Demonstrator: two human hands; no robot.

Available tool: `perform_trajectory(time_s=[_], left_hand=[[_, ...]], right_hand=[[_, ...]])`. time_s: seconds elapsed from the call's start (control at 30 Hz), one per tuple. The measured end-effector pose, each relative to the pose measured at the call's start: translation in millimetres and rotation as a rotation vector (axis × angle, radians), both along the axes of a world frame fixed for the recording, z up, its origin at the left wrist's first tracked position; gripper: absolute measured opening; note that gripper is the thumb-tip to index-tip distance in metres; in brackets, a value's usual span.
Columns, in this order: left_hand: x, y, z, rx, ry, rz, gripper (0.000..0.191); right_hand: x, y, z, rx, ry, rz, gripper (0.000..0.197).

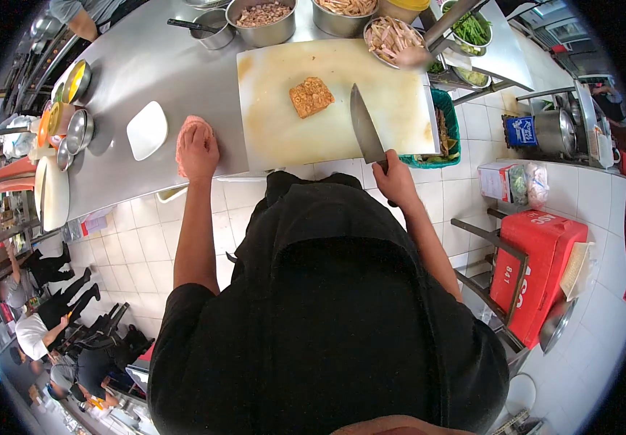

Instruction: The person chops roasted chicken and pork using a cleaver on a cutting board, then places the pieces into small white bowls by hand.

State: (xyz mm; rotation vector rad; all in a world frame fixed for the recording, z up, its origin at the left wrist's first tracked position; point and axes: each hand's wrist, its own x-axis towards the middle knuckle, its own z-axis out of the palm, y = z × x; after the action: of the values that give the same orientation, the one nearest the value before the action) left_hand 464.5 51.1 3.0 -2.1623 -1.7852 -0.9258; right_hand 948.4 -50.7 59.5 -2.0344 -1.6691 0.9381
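Note:
My right hand (397,179) grips the handle of a large kitchen knife (366,122), whose blade lies over the right part of a big pale cutting board (280,138). A golden-brown, crisp-looking piece of food (311,98) rests near the middle of the board, left of the blade and apart from it. On the steel counter, left of the board, my left hand (199,152) is on a pink cloth (189,128), its fingers bent over it. A white dish (147,131) sits further left, apart from the cloth.
Behind the board stand steel pots of chopped food (264,33) and a bowl of pale strips (392,35). Metal bowls (80,130) line the left. A green basket (456,130) hangs low at the board's right edge. A person's arm (82,24) shows top left.

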Motion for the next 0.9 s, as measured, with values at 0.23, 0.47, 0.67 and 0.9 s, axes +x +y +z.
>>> perform_trajectory(time_s=[0.23,0.47,0.67,0.9], left_hand=[[43,-7,31,-0.148,-0.111,0.030,0.036],[138,19,42,-0.235,-0.495,-0.306,0.053],[181,37,41,-0.272,-0.446,-0.429,0.056],[183,41,33,-0.301,-0.472,-0.439,0.057]], right_hand=[[-31,4,0,0.160,0.130,-0.083,0.025],[-86,63,1,0.500,0.254,-0.029,0.018],[-114,90,-18,0.598,0.115,-0.021,0.021],[-125,95,-18,0.659,0.038,0.014,0.018]])
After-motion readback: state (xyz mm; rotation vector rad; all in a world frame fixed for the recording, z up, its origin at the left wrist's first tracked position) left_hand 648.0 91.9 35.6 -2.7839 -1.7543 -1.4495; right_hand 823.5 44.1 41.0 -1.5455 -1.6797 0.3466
